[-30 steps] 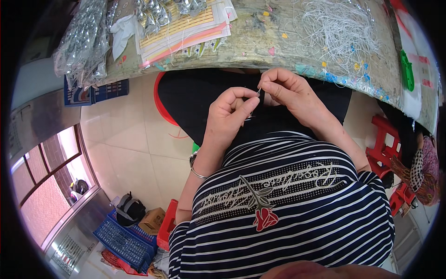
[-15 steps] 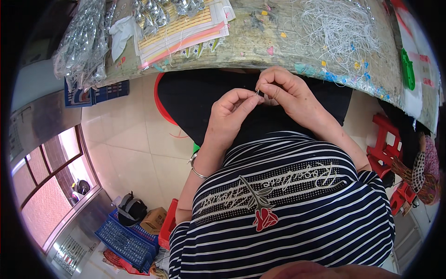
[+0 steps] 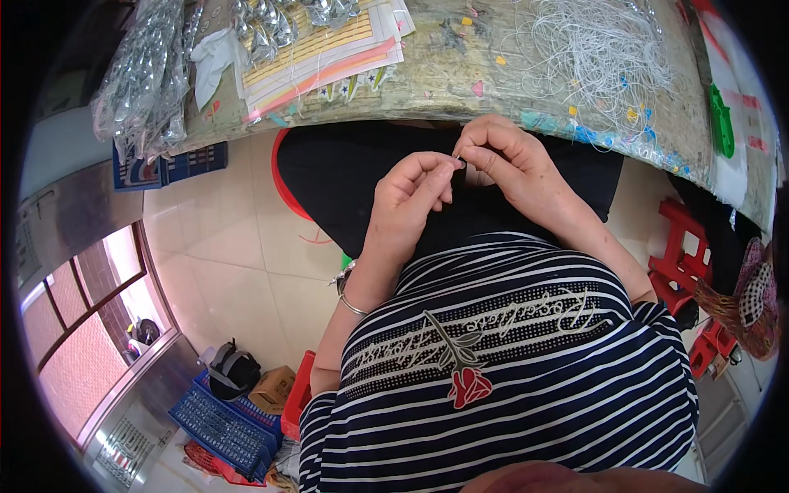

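Note:
Over my lap, just below the table's near edge, my left hand (image 3: 415, 193) and my right hand (image 3: 505, 160) meet fingertip to fingertip. Each thumb is pressed to its forefinger in a pinch. Between the tips is something thin and tiny, too small to name; the fingers mostly cover it. A tangled heap of thin white strings (image 3: 596, 57) lies on the worn table (image 3: 448, 78), ahead and to the right of my hands. To the left are stacked printed paper sheets (image 3: 329, 70) and shiny clear plastic packets (image 3: 148, 82).
A green plastic tool (image 3: 722, 122) lies at the table's right end. Small coloured scraps dot the tabletop. Red stools (image 3: 682, 255) and a person in patterned clothing (image 3: 756, 296) are at the right. Blue crates (image 3: 222, 427) and a cardboard box (image 3: 273, 389) stand at lower left.
My left fingers have shifted slightly, closer to the right fingertips, and its lower fingers show more. My right hand has barely moved. The person at the right has moved a little.

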Demonstrator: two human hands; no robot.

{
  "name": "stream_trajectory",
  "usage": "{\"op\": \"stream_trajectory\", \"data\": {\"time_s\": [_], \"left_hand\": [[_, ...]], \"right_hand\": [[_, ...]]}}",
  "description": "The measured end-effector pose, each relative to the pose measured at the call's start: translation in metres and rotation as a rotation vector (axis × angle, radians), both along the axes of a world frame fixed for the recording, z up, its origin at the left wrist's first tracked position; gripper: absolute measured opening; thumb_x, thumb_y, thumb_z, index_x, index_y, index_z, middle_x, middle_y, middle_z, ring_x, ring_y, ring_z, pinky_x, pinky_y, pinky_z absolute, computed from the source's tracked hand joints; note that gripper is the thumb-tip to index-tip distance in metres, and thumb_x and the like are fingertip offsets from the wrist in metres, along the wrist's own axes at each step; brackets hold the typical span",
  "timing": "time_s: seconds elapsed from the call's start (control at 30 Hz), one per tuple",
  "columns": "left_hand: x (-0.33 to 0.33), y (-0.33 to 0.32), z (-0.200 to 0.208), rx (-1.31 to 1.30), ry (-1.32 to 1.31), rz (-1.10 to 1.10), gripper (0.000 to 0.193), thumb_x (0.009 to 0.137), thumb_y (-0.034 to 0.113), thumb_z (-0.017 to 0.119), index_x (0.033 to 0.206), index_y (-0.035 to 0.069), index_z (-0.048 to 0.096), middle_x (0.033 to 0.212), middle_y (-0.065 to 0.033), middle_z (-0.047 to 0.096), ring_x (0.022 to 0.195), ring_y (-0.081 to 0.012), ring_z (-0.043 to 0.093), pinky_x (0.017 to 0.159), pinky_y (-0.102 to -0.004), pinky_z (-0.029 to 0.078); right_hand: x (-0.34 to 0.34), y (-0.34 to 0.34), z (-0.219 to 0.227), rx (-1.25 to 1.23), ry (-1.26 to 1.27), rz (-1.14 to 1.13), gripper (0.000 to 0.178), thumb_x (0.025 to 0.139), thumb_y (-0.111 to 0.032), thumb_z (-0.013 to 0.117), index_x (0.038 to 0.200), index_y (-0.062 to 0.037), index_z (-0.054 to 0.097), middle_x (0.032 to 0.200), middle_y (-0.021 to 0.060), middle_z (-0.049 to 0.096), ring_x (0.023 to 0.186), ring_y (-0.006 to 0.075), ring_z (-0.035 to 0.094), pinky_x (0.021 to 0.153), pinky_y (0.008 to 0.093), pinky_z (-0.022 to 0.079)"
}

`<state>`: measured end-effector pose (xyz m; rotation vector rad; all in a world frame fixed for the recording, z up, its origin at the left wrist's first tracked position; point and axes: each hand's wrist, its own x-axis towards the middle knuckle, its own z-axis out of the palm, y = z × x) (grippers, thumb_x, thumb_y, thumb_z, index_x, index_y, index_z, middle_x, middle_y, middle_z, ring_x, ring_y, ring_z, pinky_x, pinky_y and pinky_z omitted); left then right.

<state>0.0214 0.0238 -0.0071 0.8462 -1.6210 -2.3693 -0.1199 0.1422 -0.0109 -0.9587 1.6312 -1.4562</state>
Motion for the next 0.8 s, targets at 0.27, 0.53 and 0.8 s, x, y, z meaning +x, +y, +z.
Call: {"op": "stream_trajectory", "data": {"time_s": [0.27, 0.53, 0.8], "left_hand": [[-0.0018, 0.0034, 0.0039, -0.013, -0.021, 0.066, 0.013, 0.089, 0.010, 0.063, 0.097, 0.000, 0.065, 0.070, 0.0038, 0.057, 0.061, -0.0013, 0.047, 0.056, -0.0160, 0.036], [-0.0027, 0.0057, -0.0011, -0.039, -0.029, 0.111, 0.012, 0.089, 0.011, 0.064, 0.095, 0.001, 0.066, 0.066, 0.0055, 0.055, 0.056, -0.0004, 0.044, 0.051, -0.0160, 0.034], [-0.0031, 0.0034, -0.0009, -0.110, -0.085, 0.099, 0.009, 0.087, 0.009, 0.065, 0.092, 0.002, 0.068, 0.064, 0.0083, 0.053, 0.055, 0.0014, 0.039, 0.049, -0.0160, 0.029]], "right_hand": [[0.0025, -0.0003, 0.0015, -0.001, 0.007, -0.011, 0.009, 0.093, -0.008, 0.056, 0.092, -0.0003, 0.061, 0.096, 0.0035, 0.053, 0.082, 0.0081, 0.053, 0.069, 0.0210, 0.045], [0.0027, -0.0004, -0.0009, 0.047, 0.096, -0.019, 0.008, 0.091, -0.008, 0.059, 0.089, 0.0003, 0.060, 0.096, 0.0050, 0.053, 0.078, 0.0077, 0.053, 0.062, 0.0205, 0.045], [0.0004, -0.0036, -0.0027, 0.005, 0.189, 0.002, 0.008, 0.091, -0.006, 0.057, 0.089, 0.0009, 0.056, 0.093, 0.0056, 0.052, 0.074, 0.0091, 0.052, 0.064, 0.0219, 0.045]]}}
